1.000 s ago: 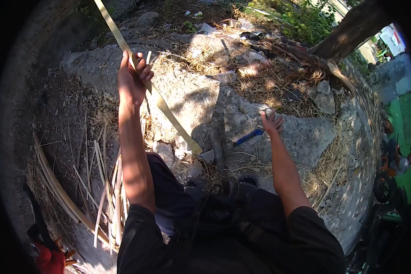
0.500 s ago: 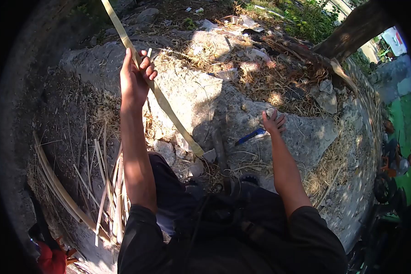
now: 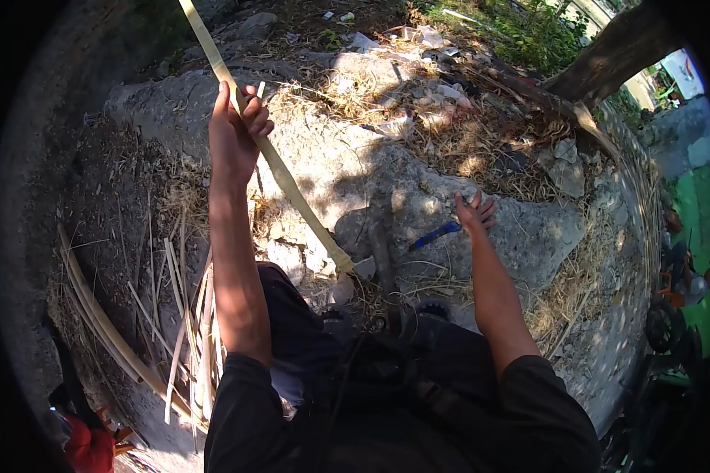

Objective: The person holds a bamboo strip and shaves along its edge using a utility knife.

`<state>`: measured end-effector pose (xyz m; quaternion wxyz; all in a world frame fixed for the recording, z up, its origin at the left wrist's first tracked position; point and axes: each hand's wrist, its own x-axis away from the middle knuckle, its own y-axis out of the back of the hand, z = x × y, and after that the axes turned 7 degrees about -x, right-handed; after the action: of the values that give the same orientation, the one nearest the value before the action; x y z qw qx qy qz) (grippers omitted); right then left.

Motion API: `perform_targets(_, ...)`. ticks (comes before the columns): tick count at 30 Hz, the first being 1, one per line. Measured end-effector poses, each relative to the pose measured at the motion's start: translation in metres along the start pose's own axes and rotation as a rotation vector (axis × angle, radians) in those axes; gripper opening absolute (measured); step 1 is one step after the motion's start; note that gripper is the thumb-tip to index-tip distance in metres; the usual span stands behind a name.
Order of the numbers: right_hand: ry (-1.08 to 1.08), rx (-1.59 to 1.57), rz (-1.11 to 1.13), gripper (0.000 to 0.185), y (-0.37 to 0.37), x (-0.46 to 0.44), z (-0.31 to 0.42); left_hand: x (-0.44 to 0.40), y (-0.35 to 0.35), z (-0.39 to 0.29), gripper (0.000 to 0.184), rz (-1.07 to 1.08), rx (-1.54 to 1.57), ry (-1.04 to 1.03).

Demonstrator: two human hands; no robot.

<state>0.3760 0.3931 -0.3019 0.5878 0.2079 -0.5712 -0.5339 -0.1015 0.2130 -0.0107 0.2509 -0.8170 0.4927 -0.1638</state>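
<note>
Yellowish bamboo strip (image 3: pixel 295 193), slanting from upper left towards centre, is gripped by the curled left hand (image 3: pixel 237 138); the right hand (image 3: pixel 475 213) is laid open, fingers spread, on rock (image 3: pixel 532 240) near a blue tool (image 3: pixel 436 235).

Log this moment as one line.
left hand: holding long flat pale strip | right hand: at rough grey rock | slender blue object: on rock, near right hand

this is open ground outdoors. sunlight dapples a rock slab (image 3: pixel 532 236); dry straw (image 3: pixel 485 150), green plants (image 3: pixel 532 35) and a tree trunk (image 3: pixel 615 55) show beyond it.
</note>
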Motion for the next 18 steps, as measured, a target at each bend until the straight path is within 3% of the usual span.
perform_targets(9, -0.001, 0.036, 0.022, 0.1, 0.0014, 0.0034, 0.001, 0.0029, -0.0002, -0.0019, 0.043, 0.013, 0.006, -0.029)
perform_targets(18, -0.027, 0.046, 0.026, 0.098, 0.0011, 0.0012, 0.0026, 0.0045, 0.0, -0.0049, 0.041, -0.115, -0.123, -0.08)
